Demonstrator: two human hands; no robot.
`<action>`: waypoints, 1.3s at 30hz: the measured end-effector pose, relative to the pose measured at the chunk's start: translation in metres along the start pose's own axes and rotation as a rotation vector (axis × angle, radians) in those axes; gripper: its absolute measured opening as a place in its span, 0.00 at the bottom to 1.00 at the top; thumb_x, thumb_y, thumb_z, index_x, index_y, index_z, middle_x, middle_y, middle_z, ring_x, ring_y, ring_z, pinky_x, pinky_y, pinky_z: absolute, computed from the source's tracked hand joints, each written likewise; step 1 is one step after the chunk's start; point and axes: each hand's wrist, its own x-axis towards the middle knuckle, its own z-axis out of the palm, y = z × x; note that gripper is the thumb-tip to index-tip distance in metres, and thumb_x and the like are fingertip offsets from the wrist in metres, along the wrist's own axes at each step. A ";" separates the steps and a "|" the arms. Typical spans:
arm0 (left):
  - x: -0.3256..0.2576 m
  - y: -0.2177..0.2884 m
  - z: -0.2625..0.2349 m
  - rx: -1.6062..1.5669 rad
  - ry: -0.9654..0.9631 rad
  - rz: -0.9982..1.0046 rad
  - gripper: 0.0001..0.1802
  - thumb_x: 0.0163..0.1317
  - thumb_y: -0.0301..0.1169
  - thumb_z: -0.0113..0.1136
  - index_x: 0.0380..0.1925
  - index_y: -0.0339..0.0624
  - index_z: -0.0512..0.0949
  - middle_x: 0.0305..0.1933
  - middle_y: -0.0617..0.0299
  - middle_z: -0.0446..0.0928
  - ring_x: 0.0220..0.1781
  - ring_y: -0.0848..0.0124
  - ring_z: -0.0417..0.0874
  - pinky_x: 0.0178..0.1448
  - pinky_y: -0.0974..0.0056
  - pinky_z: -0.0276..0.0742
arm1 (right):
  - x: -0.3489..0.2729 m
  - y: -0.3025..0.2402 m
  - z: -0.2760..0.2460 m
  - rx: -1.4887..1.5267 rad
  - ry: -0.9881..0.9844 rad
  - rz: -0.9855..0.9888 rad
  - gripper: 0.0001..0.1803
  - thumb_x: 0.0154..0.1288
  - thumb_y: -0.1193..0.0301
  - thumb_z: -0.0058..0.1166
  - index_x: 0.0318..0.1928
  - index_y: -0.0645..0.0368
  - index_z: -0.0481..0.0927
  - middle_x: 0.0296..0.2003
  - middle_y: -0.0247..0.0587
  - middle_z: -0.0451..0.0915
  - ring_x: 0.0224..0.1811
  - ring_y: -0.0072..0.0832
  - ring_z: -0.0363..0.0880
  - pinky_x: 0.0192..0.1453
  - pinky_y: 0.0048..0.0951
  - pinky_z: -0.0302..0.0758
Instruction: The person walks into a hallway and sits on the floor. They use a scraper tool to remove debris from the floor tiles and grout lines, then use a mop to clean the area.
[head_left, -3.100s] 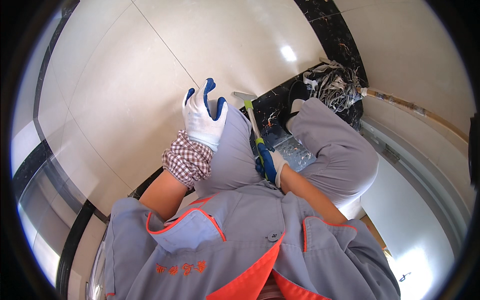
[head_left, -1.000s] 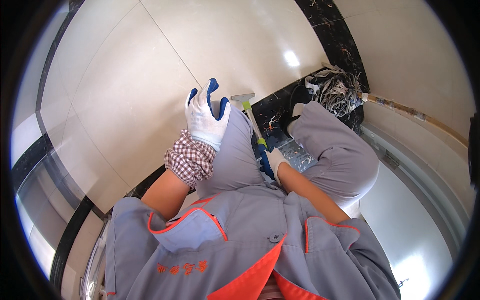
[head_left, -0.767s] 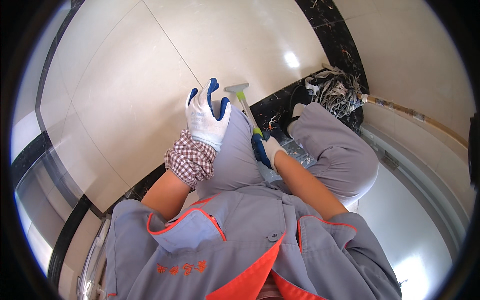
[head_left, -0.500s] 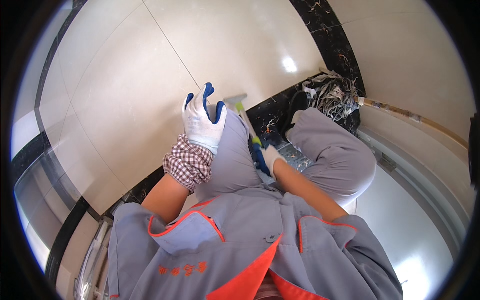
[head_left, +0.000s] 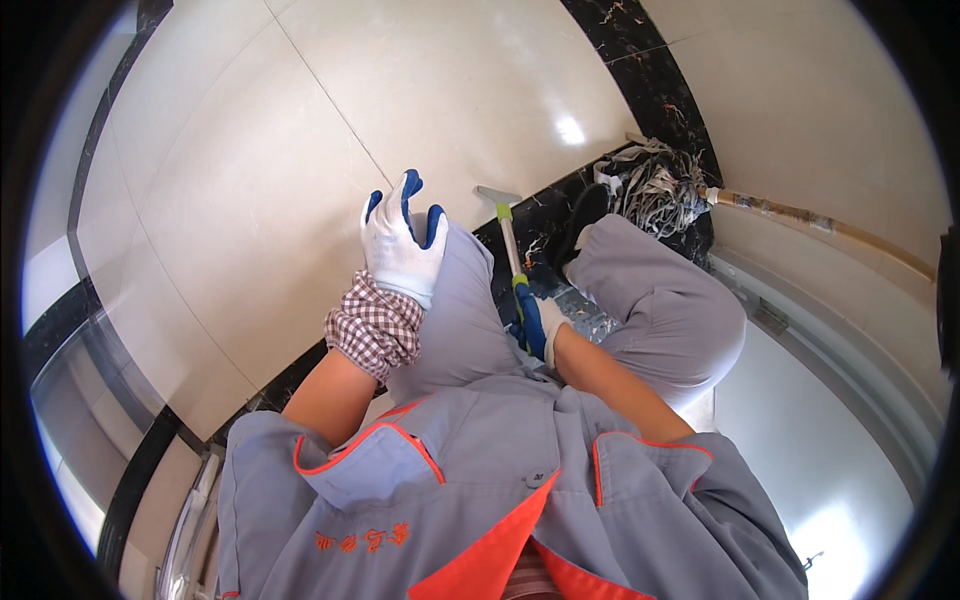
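Gripping a scraper [head_left: 510,245], right fingers [head_left: 534,312] wrap its handle [head_left: 519,282]; left fingers [head_left: 412,186] spread near pale, black-bordered tiles [head_left: 260,180].

Grey jacket [head_left: 470,455] — orange piping [head_left: 598,470], orange lapels [head_left: 488,545] — and grey trousers [head_left: 665,310]; left hand [head_left: 403,250] and right hand [head_left: 546,318] in blue-and-white gloves [head_left: 392,262], a brown-checked cuff [head_left: 375,325] by the left.

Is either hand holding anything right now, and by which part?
The right hand holds the scraper by its green grip, away from the blade; the left hand shows nothing held.
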 end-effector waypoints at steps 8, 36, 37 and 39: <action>0.002 -0.004 0.004 0.043 -0.019 0.042 0.36 0.59 0.31 0.68 0.67 0.42 0.66 0.57 0.54 0.81 0.61 0.58 0.79 0.76 0.44 0.61 | 0.029 -0.019 -0.010 0.119 -0.003 -0.149 0.28 0.74 0.41 0.47 0.37 0.54 0.78 0.19 0.36 0.73 0.20 0.32 0.73 0.24 0.35 0.71; -0.029 -0.014 -0.031 0.256 0.191 -0.373 0.29 0.59 0.26 0.66 0.62 0.35 0.72 0.57 0.51 0.81 0.63 0.52 0.77 0.74 0.47 0.64 | 0.067 -0.492 -0.026 -0.688 0.118 -0.648 0.05 0.74 0.63 0.53 0.45 0.43 0.80 0.20 0.30 0.68 0.17 0.23 0.65 0.22 0.30 0.71; -0.026 -0.011 -0.030 0.263 0.193 -0.372 0.29 0.59 0.26 0.66 0.62 0.34 0.72 0.57 0.51 0.81 0.63 0.52 0.77 0.74 0.47 0.64 | 0.076 -0.513 -0.019 -0.760 0.215 -0.669 0.03 0.73 0.62 0.55 0.42 0.42 0.80 0.20 0.30 0.68 0.17 0.24 0.65 0.22 0.31 0.71; -0.019 -0.002 -0.030 0.276 0.200 -0.397 0.29 0.59 0.26 0.67 0.62 0.35 0.73 0.58 0.52 0.81 0.63 0.52 0.78 0.75 0.48 0.64 | 0.076 -0.535 -0.020 -0.588 0.154 -0.707 0.15 0.74 0.61 0.49 0.26 0.46 0.72 0.16 0.28 0.65 0.13 0.25 0.62 0.18 0.32 0.66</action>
